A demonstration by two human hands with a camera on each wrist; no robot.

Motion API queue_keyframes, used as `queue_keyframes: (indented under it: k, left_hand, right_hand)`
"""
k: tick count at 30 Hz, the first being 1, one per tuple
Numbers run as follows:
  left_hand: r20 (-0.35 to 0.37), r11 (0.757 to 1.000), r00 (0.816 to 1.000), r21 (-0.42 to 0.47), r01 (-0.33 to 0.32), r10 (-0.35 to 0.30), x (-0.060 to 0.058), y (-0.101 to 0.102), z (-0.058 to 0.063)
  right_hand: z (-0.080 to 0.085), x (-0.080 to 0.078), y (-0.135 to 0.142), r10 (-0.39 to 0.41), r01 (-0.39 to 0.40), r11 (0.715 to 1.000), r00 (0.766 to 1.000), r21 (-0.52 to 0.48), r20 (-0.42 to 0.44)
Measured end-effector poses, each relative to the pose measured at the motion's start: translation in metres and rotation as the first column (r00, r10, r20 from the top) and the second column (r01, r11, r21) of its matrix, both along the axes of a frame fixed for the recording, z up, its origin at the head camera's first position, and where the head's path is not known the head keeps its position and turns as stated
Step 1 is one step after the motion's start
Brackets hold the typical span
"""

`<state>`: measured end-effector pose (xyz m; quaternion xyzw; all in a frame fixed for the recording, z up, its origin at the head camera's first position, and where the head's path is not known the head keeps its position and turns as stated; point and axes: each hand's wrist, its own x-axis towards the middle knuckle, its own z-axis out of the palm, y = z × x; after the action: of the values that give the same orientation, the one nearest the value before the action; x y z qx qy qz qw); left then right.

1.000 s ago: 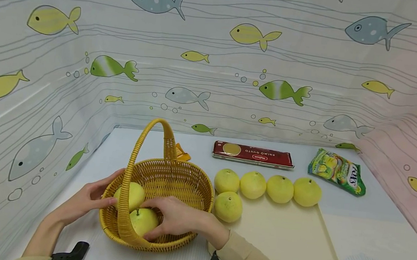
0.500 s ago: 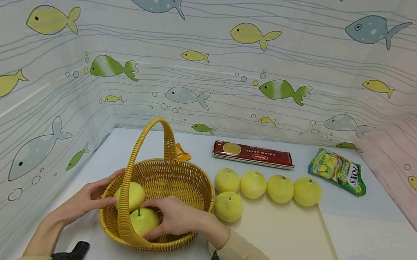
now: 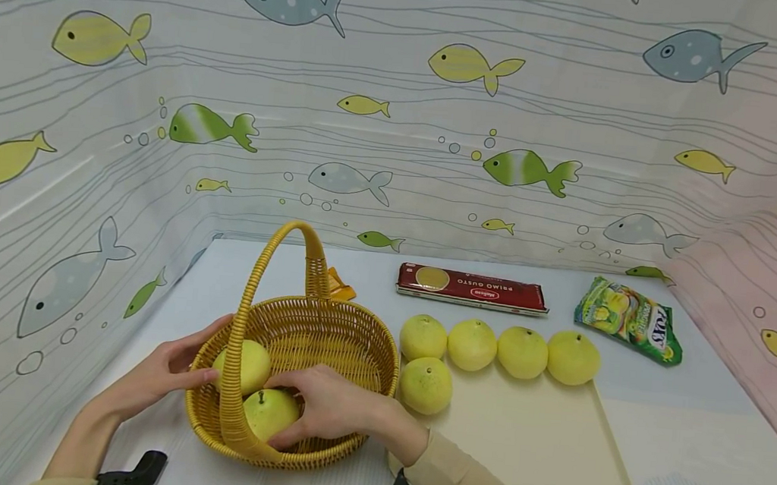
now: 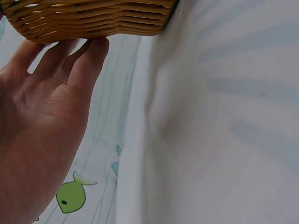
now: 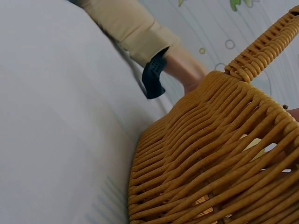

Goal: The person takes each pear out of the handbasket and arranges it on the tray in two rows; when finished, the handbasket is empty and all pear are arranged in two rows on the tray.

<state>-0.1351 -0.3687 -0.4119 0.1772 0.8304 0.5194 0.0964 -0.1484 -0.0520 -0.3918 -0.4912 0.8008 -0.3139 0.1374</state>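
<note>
A golden wicker basket (image 3: 355, 323) with a tall hoop handle stands on the left of the table. My left hand (image 3: 166, 368) grips its left rim, thumb over the edge. In the left wrist view, the fingers of my left hand (image 4: 51, 100) press against the woven wall. Inside the basket, my right hand (image 3: 331, 405) holds a round yellow pear (image 3: 268, 414), its thumb and fingers around the fruit's right side. A second yellow pear (image 3: 251, 366) lies behind it, partly covered by the handle. The right wrist view mostly shows the basket's outer wall (image 5: 201, 154).
Right of the basket lies a cream tray (image 3: 516, 450), with several yellow pears (image 3: 522, 352) along its far and left edges. Behind are a red biscuit packet (image 3: 472, 289) and a green sweets bag (image 3: 629, 320). An orange item (image 3: 340, 284) is partly hidden behind the basket.
The pear in my right hand has shifted very slightly to the right. Both hands otherwise stay in place.
</note>
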Motion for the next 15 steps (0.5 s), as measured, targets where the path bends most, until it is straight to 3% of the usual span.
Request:
queue_keyframes:
  k: [15]
  left_hand:
    - [0.004,1.000,1.000,-0.002,-0.005,0.006,0.0002,0.0001,0.0005]
  right_hand:
    - [0.0016,0.0022,-0.0008,-0.023,0.020,0.998,0.998,-0.055,-0.057]
